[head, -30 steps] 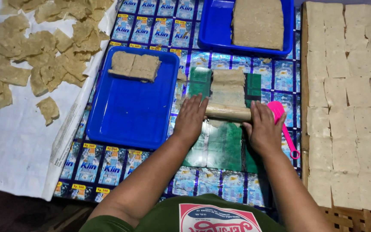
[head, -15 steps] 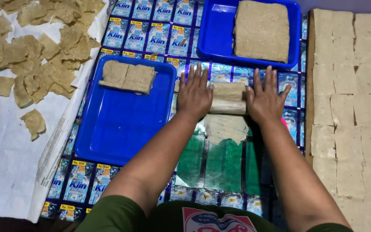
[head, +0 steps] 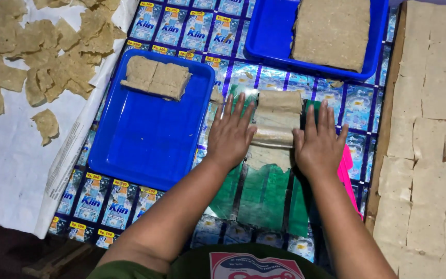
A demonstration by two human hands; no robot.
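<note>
Hands, two, mine: left hand [head: 231, 135] and right hand [head: 317, 146] lie flat, fingers spread, each grip open, pressing a pale roller [head: 277, 135] over thin dough [head: 270, 156] on a green sheet [head: 264, 196] on the desk. Two blue trays: near tray [head: 140, 144], far tray [head: 264, 41]. A pink tool [head: 348, 173] is half hidden by my right wrist.

Bare forearms, no sleeves visible; olive-green shirt with red-and-white printed patch on chest; no rings.

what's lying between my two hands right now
In the head view, a rolling pin on a flattened tan dough strip lies between left hand and right hand.
</note>
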